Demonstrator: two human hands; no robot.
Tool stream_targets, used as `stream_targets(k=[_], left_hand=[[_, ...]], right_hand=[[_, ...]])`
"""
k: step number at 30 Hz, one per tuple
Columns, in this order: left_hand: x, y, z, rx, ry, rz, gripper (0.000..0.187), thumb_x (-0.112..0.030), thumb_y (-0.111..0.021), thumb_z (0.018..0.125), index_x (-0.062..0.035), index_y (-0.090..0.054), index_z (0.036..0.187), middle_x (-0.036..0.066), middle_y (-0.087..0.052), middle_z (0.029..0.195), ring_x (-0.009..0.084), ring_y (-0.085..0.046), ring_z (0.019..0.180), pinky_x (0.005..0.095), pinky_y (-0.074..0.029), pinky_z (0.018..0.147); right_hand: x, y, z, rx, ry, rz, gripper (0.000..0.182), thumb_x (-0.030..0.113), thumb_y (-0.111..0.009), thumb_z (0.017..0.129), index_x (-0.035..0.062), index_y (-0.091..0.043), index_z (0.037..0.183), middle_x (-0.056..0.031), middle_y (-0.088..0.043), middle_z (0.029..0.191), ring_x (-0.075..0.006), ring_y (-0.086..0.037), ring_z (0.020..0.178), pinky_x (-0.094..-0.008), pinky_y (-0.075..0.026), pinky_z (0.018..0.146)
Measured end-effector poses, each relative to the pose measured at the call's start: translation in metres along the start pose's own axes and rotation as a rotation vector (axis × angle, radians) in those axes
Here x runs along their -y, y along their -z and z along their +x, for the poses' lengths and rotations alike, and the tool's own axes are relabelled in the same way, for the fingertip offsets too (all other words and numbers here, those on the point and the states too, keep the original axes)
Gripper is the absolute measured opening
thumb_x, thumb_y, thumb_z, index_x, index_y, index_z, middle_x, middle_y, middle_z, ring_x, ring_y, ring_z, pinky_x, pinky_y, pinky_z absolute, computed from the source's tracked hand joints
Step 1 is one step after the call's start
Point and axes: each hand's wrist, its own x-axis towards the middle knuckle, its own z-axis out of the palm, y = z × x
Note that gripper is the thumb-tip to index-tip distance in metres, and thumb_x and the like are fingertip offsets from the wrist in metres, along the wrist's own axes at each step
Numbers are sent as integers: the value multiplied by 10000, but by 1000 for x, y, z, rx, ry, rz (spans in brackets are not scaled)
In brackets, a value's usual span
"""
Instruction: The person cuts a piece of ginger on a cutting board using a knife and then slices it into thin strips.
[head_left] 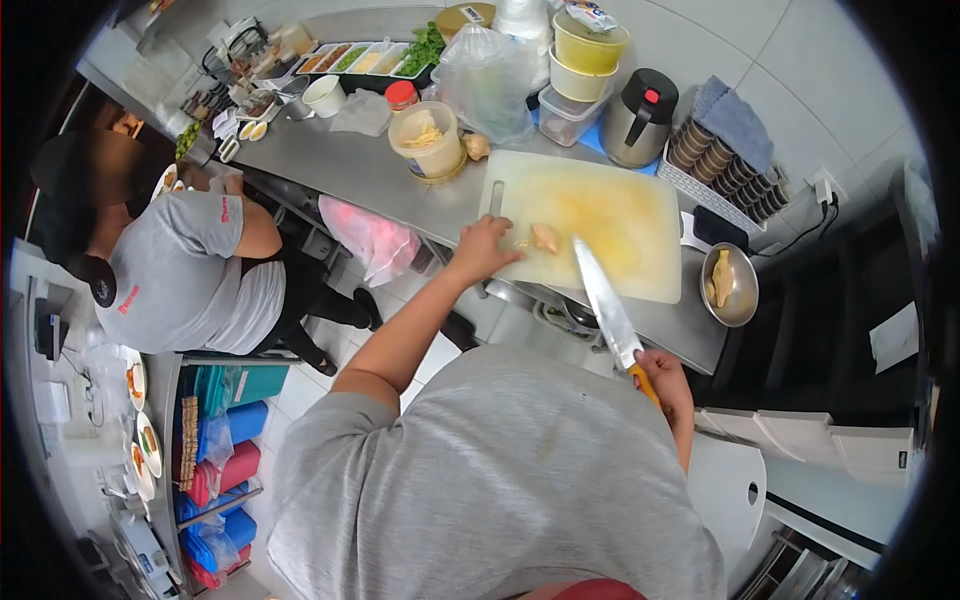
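My right hand [666, 382] is wrapped round the orange handle of a large kitchen knife [603, 300], whose blade reaches over the front edge of the white cutting board [640, 200]. At the board's left edge, my left hand [486, 248] has its fingers apart, with small pale bits by the fingertips. A pale tan piece that looks like peeled ginger [544, 238] lies on the board between that hand and the blade tip. Yellow stains cover the board's middle. Similar pieces [722, 280] sit in a metal bowl [740, 313] to the right.
A plastic tub [428, 160] of pale cut pieces stands behind the board, beside another tan lump [477, 146]. Along the wall are stacked tubs [588, 50], a thermos jug [640, 118] and a basket [705, 188]. A co-worker [205, 265] stands at the counter on the left.
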Motion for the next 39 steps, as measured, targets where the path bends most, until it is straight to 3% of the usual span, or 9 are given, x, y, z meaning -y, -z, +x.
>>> stream_targets(k=[5, 14, 23, 26, 32, 38, 39], left_hand=[[-2, -15, 2, -10, -162, 71, 519, -310, -736, 718, -89, -587, 1163, 136, -550, 1074, 294, -565, 1007, 407, -395, 874], [-13, -19, -1, -2, -41, -89, 508, -231, -757, 691, -17, -587, 1120, 160, -533, 1076, 349, -529, 1033, 412, -437, 890], [-3, -37, 6, -118, -43, -190, 181, -76, -642, 783, -28, -639, 958, 156, -569, 910, 331, -590, 841, 394, -482, 759], [-6, -41, 7, -160, -150, -183, 122, -62, -610, 802, -31, -643, 916, 151, -569, 852, 344, -586, 821, 403, -482, 722], [-8, -49, 10, -127, -232, 63, 58, 6, -530, 741, 11, -555, 793, 210, -550, 824, 383, -566, 794, 437, -475, 731], [1, -41, 5, 1, -323, 7, 86, 19, -545, 739, 5, -558, 823, 204, -553, 838, 387, -566, 808, 456, -468, 731], [2, -38, 1, -28, -276, -186, 90, -19, -561, 793, 1, -576, 880, 203, -569, 857, 362, -577, 827, 440, -465, 729]], right_hand=[[15, -11, 1, 149, 25, -123, 298, 279, -590, 923, 18, -605, 779, -26, -542, 572, -101, -487, 423, -241, -386, 403], [14, -16, 12, 104, 10, -92, 303, 283, -581, 927, 14, -609, 792, -27, -543, 577, -102, -496, 433, -243, -412, 415], [14, 6, 6, 20, 26, 129, 297, 276, -574, 928, 12, -598, 794, -45, -559, 604, -118, -503, 429, -245, -409, 410], [14, 5, 12, -31, 17, 181, 289, 282, -572, 928, 21, -594, 808, -40, -551, 598, -121, -501, 426, -244, -408, 410], [18, -7, 19, -51, 2, 223, 290, 291, -587, 920, 20, -589, 816, -38, -545, 596, -121, -496, 426, -248, -407, 411], [33, -13, 31, -53, 11, 201, 274, 278, -595, 916, 21, -585, 822, -44, -553, 603, -127, -504, 429, -251, -415, 410], [35, -13, 34, -61, 13, 199, 275, 278, -595, 916, 22, -583, 819, -44, -555, 604, -127, -505, 429, -252, -415, 409]])
